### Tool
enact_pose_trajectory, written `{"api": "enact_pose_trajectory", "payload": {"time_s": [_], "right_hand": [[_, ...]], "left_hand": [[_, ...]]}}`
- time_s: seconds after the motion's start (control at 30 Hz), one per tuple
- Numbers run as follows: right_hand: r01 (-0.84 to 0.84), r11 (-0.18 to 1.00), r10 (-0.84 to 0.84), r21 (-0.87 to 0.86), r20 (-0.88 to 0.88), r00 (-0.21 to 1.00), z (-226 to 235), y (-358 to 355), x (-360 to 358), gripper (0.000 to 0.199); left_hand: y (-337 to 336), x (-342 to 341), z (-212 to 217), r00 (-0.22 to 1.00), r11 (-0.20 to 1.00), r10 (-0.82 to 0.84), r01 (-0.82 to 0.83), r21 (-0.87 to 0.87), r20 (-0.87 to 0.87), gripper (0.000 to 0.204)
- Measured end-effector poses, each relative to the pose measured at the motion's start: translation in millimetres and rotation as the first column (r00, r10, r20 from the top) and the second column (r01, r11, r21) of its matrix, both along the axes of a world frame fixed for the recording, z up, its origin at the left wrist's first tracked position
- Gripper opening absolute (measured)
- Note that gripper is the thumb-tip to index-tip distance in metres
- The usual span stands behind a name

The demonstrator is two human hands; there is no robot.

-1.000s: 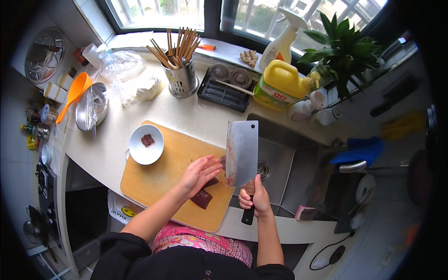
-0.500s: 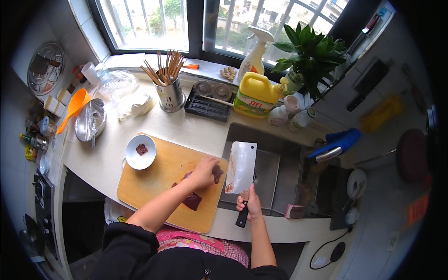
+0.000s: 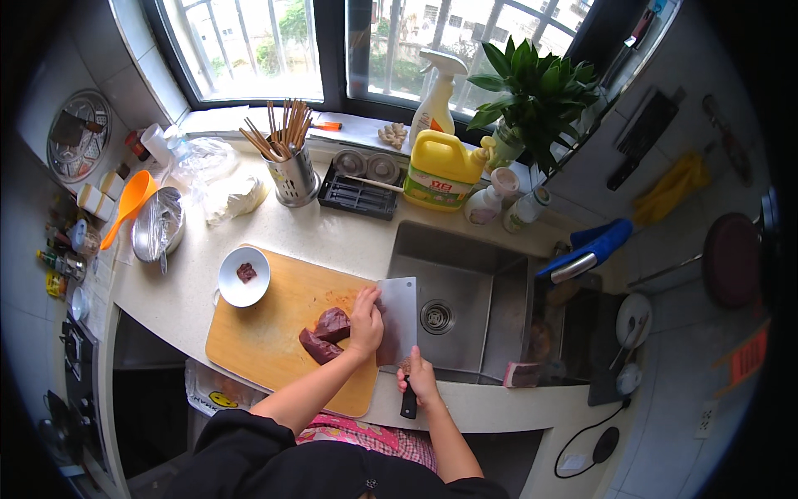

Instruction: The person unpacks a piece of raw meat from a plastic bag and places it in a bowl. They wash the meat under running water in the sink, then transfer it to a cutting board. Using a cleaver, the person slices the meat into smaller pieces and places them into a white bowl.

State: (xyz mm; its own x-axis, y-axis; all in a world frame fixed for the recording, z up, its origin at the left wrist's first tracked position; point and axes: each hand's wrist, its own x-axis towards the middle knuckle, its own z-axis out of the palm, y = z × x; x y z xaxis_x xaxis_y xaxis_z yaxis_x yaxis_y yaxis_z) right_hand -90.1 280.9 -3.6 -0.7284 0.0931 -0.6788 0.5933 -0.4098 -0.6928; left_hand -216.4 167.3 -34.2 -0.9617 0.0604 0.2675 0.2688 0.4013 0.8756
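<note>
A pale worktop (image 3: 332, 237) ran beneath a barred window, with a steel sink (image 3: 465, 274) set into it on the person's right. A wooden cutting board (image 3: 274, 333) lay at the front edge of the worktop, just left of the sink. On the board's right half sat two dark red pieces of raw meat (image 3: 326, 334), touching each other. The left hand (image 3: 366, 320) rested palm down at the right end of the meat, fingers curled over it, its grip loose and pressing rather than closed around anything. The right hand (image 3: 418, 381) had its grip wrapped fully around the black handle of a cleaver (image 3: 397, 320), whose broad blade lay against the left hand's knuckles, at the board's right edge beside the sink. A small white bowl (image 3: 243, 277) holding one dark scrap stood on the board's far left corner. Farther back stood a metal holder of chopsticks (image 3: 293, 175), a yellow jug (image 3: 440, 170), a spray bottle (image 3: 436, 96) and a potted green plant (image 3: 532, 91).
</note>
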Motion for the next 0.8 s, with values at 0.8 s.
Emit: {"api": "enact_pose_trajectory", "payload": {"time_s": [0.8], "right_hand": [[-0.382,0.884,0.354,-0.268,-0.148,0.924,90.6,-153.5,-110.1,0.051]], "left_hand": [[-231.0,-91.2,87.9,0.954,0.954,0.285,-0.275,-0.117,0.088,0.026]]}}
